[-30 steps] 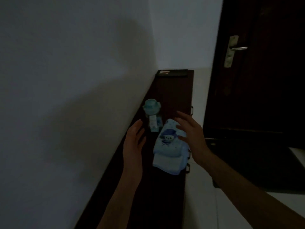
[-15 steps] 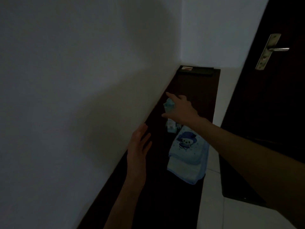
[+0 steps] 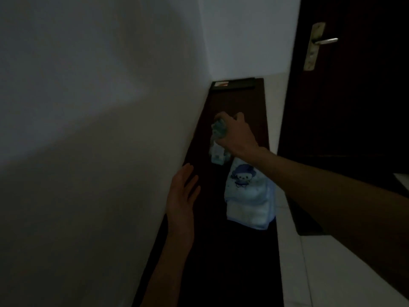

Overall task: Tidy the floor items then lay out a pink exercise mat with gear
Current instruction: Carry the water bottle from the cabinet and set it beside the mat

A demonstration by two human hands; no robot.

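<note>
A small pale-blue bottle (image 3: 218,151) with a teal cap stands on a long dark cabinet top (image 3: 239,103) along the white wall. My right hand (image 3: 234,136) grips the bottle's cap from above, fingers curled round it. Just in front of the bottle lies a folded light-blue towel (image 3: 247,200) with a cartoon figure on it. My left hand (image 3: 182,196) hovers flat, fingers straight, near the wall to the left of the towel, holding nothing. The room is dim.
A flat dark object with a white-red label (image 3: 232,84) lies at the cabinet's far end. A dark door (image 3: 354,96) with a metal handle (image 3: 325,41) stands on the right, a dark floor mat (image 3: 307,220) below it on pale tiles.
My right hand left the towel, reached forward and closed round the bottle's cap. My left hand stayed flat beside the wall.
</note>
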